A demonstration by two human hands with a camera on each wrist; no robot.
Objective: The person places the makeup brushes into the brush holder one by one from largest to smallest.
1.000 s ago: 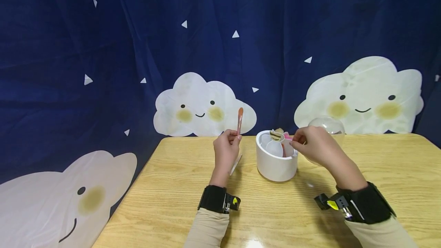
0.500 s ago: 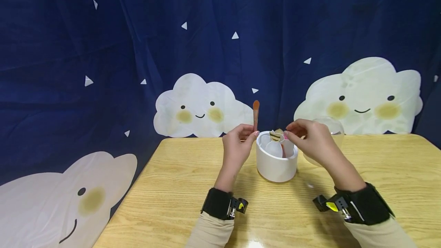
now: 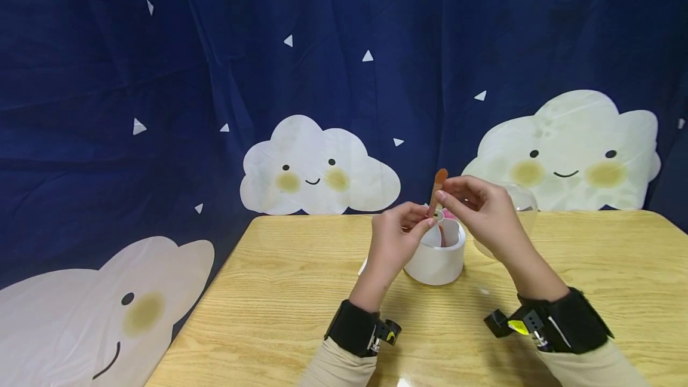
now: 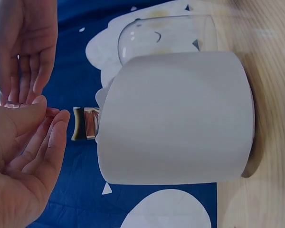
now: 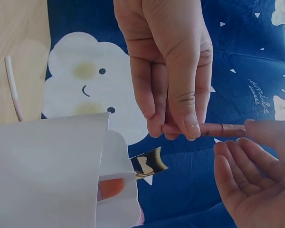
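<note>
Over the white round holder (image 3: 434, 267), my left hand (image 3: 395, 237) pinches the lower handle of a makeup brush (image 3: 439, 179) with an orange-brown head. My right hand (image 3: 486, 211) has its thumb and finger on the same brush, higher up near the head. In the right wrist view the brush handle (image 5: 209, 129) spans between the left hand (image 5: 168, 66) and the right hand (image 5: 256, 166). A gold and dark bow-like piece (image 5: 151, 162) sticks out of the holder's top. Inside the holder's petal-shaped insert stands another orange-tipped piece (image 5: 111, 188).
A clear dome cover (image 3: 525, 208) stands behind the holder on the right. A thin white stick (image 5: 12, 88) lies on the wooden table (image 3: 279, 291) to the left. A dark blue curtain (image 3: 322, 11) with cloud faces hangs behind the table's far edge.
My left hand has moved right with the brush, to the holder's top. My right hand has risen slightly from the holder's rim and now meets the brush.
</note>
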